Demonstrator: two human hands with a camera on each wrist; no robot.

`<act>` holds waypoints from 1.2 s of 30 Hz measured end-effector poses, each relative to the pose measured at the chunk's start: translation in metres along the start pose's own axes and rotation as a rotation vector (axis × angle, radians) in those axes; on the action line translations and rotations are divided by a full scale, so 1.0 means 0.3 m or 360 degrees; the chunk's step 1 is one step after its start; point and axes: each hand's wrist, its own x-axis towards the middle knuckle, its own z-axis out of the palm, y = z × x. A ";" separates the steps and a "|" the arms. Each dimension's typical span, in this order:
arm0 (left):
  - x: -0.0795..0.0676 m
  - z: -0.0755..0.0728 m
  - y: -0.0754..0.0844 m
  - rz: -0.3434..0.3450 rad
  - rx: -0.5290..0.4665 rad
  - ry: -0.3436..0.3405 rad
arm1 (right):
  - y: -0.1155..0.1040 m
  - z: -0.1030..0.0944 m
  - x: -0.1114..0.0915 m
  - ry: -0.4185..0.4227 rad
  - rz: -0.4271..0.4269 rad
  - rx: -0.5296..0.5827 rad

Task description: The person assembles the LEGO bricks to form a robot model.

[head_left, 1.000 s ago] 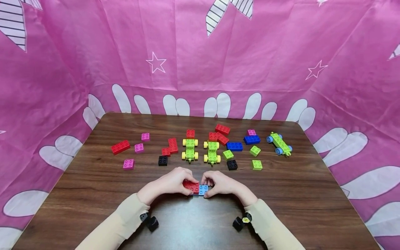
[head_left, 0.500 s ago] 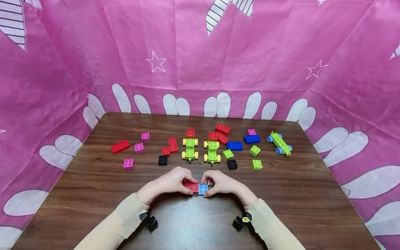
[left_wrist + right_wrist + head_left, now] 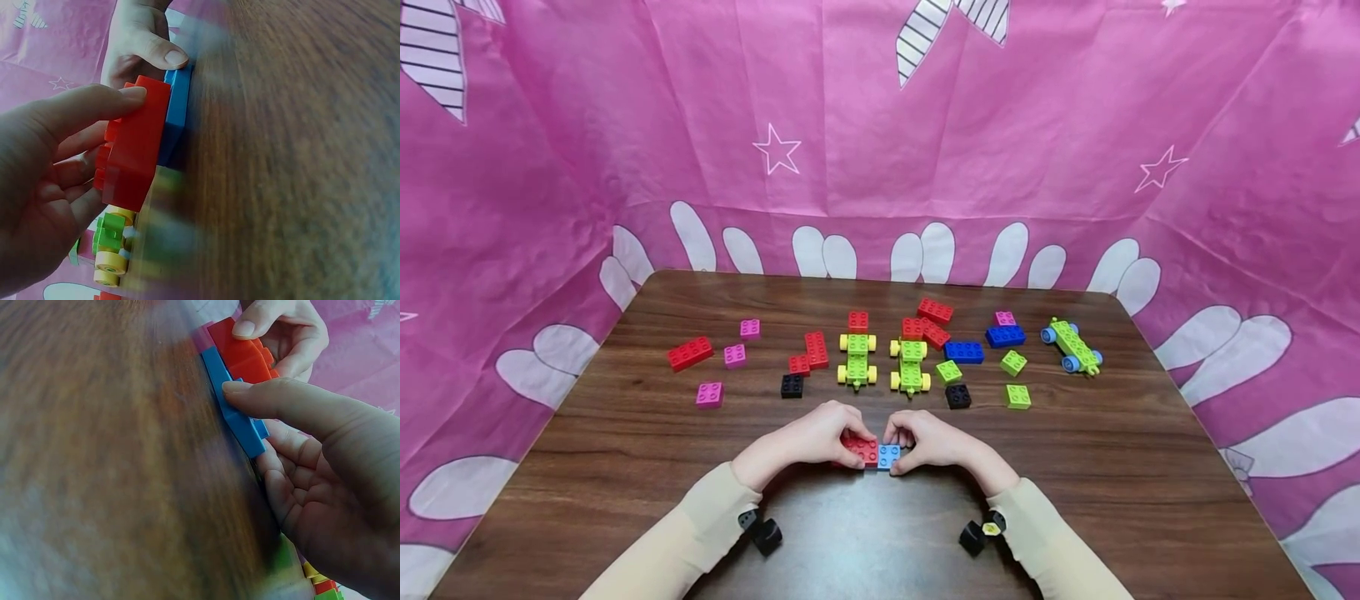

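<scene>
At the near middle of the table (image 3: 880,533), a red toy brick (image 3: 867,452) overlaps the left part of a light blue brick (image 3: 889,456). My left hand (image 3: 816,436) pinches the red brick (image 3: 137,137) between thumb and fingers. Opposite it, my right hand (image 3: 936,439) grips the blue brick at its right end. In the right wrist view, the blue brick (image 3: 234,409) lies low along the tabletop under the right thumb, with the red brick (image 3: 244,356) on its upper side. The far fingers of both hands are partly hidden.
Beyond the hands lie two green wheeled bases (image 3: 857,360) with yellow wheels and a third one (image 3: 1072,346) with blue wheels. Loose bricks spread around them: pink (image 3: 710,394), black (image 3: 792,386), red (image 3: 690,353), blue (image 3: 964,352) and green (image 3: 1018,396). Pink cloth (image 3: 880,125) surrounds the table.
</scene>
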 end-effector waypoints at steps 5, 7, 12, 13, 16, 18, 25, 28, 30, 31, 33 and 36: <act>0.005 -0.001 0.005 -0.0021 -0.0001 -0.0015 | 0.001 0.001 0.000 0.0006 -0.0002 0.0006; 0.005 -0.001 0.006 -0.0035 -0.0007 -0.0021 | 0.001 0.002 -0.001 0.0004 -0.0004 0.0013; 0.008 0.000 0.008 -0.0043 -0.0010 -0.0029 | 0.000 0.003 -0.002 0.0004 0.0000 0.0028; 0.009 0.000 0.009 -0.0042 -0.0007 -0.0030 | 0.000 0.003 -0.001 0.0006 0.0000 0.0029; 0.009 -0.001 0.009 -0.0037 0.0010 -0.0029 | -0.001 0.003 0.000 0.0006 0.0001 0.0024; 0.009 -0.002 0.010 -0.0037 0.0019 -0.0027 | -0.002 0.002 0.000 0.0005 0.0003 0.0018; 0.000 -0.003 0.013 -0.0043 -0.0014 -0.0010 | -0.007 0.000 0.002 0.0002 0.0006 0.0012; -0.001 -0.003 0.015 -0.0037 -0.0023 -0.0006 | -0.008 0.000 0.001 0.0004 0.0010 0.0011; 0.001 -0.003 0.013 -0.0035 -0.0023 -0.0011 | -0.008 0.000 0.001 0.0004 0.0008 0.0011; 0.002 -0.004 0.012 -0.0037 -0.0023 -0.0016 | -0.008 0.000 0.001 0.0003 0.0006 0.0013; 0.006 -0.004 0.009 -0.0039 -0.0024 -0.0025 | -0.007 -0.001 0.001 0.0002 0.0002 0.0010; 0.010 -0.006 0.004 -0.0041 -0.0025 -0.0035 | -0.007 -0.001 0.002 0.0000 -0.0002 0.0012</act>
